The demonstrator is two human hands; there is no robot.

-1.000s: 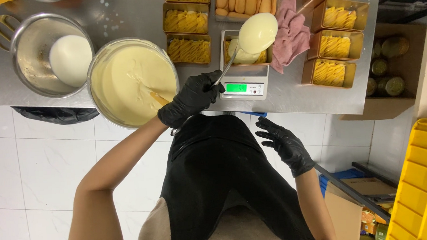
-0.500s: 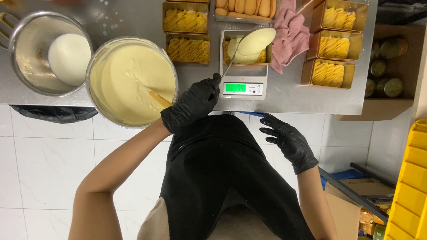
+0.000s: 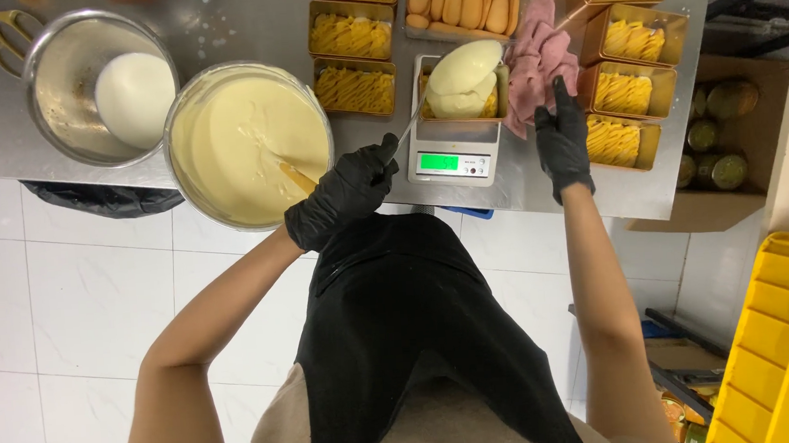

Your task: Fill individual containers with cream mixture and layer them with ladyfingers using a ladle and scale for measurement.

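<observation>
Right hand [image 3: 561, 138] now on pink cloth [image 3: 535, 62]

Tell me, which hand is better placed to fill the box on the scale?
Probably left: the left hand grips the ladle, heaped with cream above the box on the scale; the right hand touches the pink cloth.
</observation>
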